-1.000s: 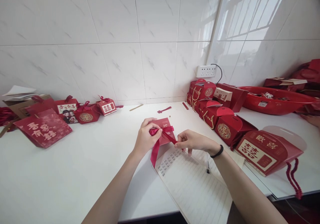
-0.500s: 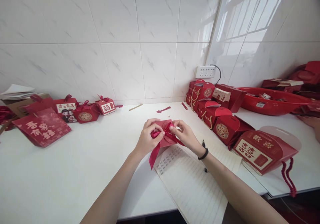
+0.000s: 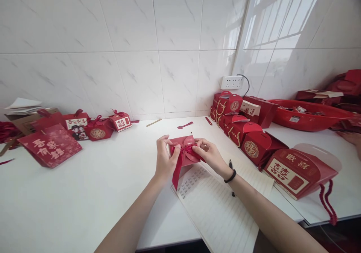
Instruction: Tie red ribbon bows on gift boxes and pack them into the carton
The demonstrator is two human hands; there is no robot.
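Observation:
A small red gift box [image 3: 182, 140] with rounded overlapping flaps sits between my hands, over the top edge of a lined notebook. A dark red satin ribbon [image 3: 177, 174] is tied across it in a bow, one tail hanging down on the left. My left hand [image 3: 166, 161] grips the box's left end, its thumb pressed on the ribbon's left loop. With thumb and fingers closed, my right hand [image 3: 210, 155] pinches the ribbon's right side at the box's other end. A dark band circles my right wrist.
The notebook [image 3: 222, 211] carries a pen [image 3: 230, 164], partly under my right forearm. Red boxes [image 3: 254, 147] line the right, with a red basin [image 3: 307, 119] behind and another person's hand [image 3: 349, 137] at the edge. More red boxes [image 3: 98, 129] stand left.
My left hand has shifted from pinching the bow's loop to holding the box's left end, thumb on the ribbon. The bow lies flatter, and more of the box top shows.

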